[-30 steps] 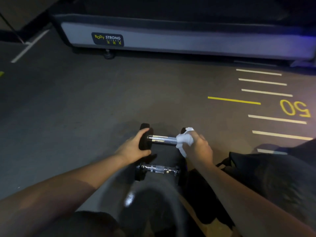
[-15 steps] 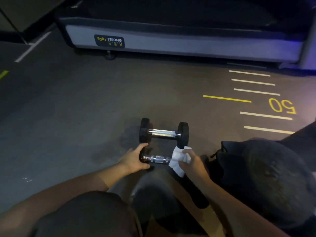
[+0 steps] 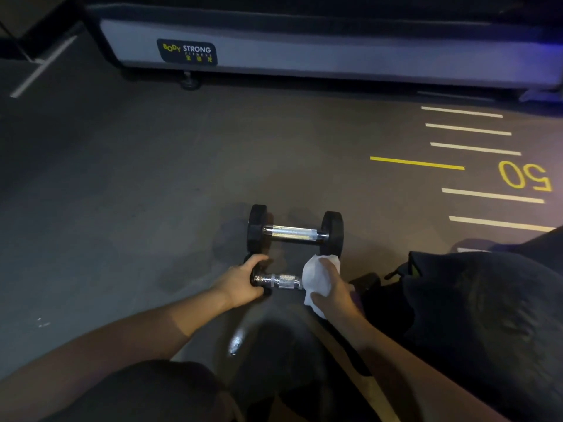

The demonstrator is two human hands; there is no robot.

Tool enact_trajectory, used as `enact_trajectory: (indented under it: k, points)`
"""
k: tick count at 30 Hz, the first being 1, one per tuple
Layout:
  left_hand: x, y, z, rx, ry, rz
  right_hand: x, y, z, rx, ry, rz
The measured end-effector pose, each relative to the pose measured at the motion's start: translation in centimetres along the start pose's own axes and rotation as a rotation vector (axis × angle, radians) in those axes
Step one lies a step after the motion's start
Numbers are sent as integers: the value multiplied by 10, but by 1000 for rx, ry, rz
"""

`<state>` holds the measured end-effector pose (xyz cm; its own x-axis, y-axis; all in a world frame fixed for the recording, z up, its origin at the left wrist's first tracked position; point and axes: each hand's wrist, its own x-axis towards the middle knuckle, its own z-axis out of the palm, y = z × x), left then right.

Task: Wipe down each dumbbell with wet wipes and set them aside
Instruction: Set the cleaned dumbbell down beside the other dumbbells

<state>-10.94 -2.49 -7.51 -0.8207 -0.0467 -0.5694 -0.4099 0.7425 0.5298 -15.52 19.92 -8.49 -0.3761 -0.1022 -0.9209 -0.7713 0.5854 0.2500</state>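
Two black dumbbells with chrome handles lie side by side on the dark gym floor. The larger dumbbell lies farther from me, untouched. The smaller dumbbell is nearer. My left hand grips its left head. My right hand holds a white wet wipe wrapped over its right head, which is hidden under the wipe.
A long grey machine base with a BODY STRONG label runs across the far side. Painted floor lines and a yellow 50 lie to the right. A dark bag sits close at right. My knees fill the bottom.
Both hands left the larger dumbbell, which now lies on the floor. They moved back to the smaller dumbbell, the left onto its left head and the right with the wipe onto its right end.
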Motion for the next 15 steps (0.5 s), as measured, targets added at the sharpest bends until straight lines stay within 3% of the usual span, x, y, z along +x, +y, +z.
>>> enact_trajectory:
  k: [1, 2, 3, 4, 7, 8, 10, 13, 15]
  points:
    - [0, 0, 0, 7, 3, 0, -4, -9, 0, -102, 25, -244]
    - [0, 1, 1, 13, 6, 5, -8, -11, -5, 52, 113, -337]
    - [-1, 0, 1, 18, 12, 5, -21, -9, -13, 386, 100, -123]
    - [-2, 0, 2, 13, 23, 6, -29, -4, -26, 463, 126, -30]
    - [-5, 1, 3, -15, 67, -12, -35, 4, -48, 242, 2, 26]
    - [-6, 1, 4, -20, 79, -18, -36, 4, -45, 52, 100, 17]
    - [-8, 2, 3, -32, 93, -22, -32, -3, -32, 344, 251, -2]
    - [-15, 7, -2, -14, 98, 2, -41, -14, 11, 1285, 652, 83]
    - [-24, 16, -13, 17, 96, 24, -62, -17, 21, 1472, 781, 116]
